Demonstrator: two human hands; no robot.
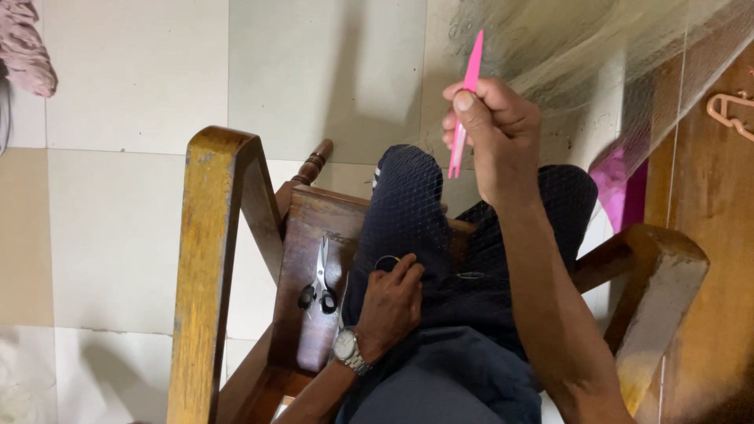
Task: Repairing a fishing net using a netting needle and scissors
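Observation:
My right hand (491, 129) is raised above my knees and grips a flat pink netting needle (466, 98), its tip pointing up. A fine pale net (550, 47) hangs from the upper right and drapes over my dark trousers (408, 204). My left hand (393, 302), with a silver wristwatch (346, 348) on the wrist, rests on my left thigh and pinches the net mesh and a thin thread there. I sit on a wooden chair (212, 259).
Small black-handled scissors (320, 283) lie on the chair seat beside my left thigh. The chair's right armrest (660, 275) is at right. A pink object (620, 184) stands behind the net. Pale floor tiles (133, 78) lie to the left, with pink cloth (23, 47) at the top left corner.

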